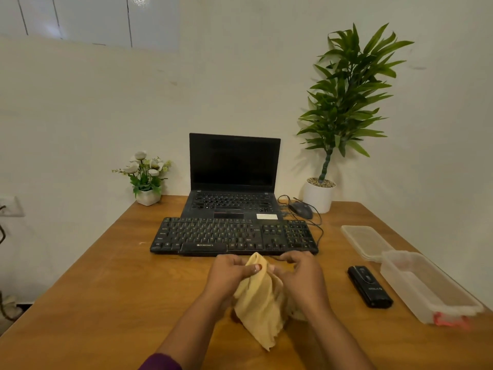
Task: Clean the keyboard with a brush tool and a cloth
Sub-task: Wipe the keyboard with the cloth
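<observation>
A person's two bare hands met over a wooden counter (pixel 106 276), holding a yellow cloth (pixel 262 303) between them. The left hand (pixel 229 276) pinched the top of the cloth, its fingers (pixel 252 269) closed around the fabric. The right hand (pixel 304 279) gripped the cloth from the other side, fingers curled shut on it. The rest of the cloth hung down in loose folds, its lower edge near the counter. A purple sleeve (pixel 160 363) showed at the bottom edge.

Just beyond the hands lay a black Zebronics keyboard (pixel 232 236), flat on the counter. Behind it, touching its far edge, stood an open black laptop (pixel 233 180) with a dark screen. A black wired mouse (pixel 301 209) sat right of the laptop. To the right of the hands lay a black oblong device (pixel 369 287), beside a clear plastic box (pixel 426 284) with its lid (pixel 365 241) set apart behind it. A tall green plant in a white pot (pixel 318 198) stood at the far right, and a small pot of white flowers (pixel 146 174) at the far left.
</observation>
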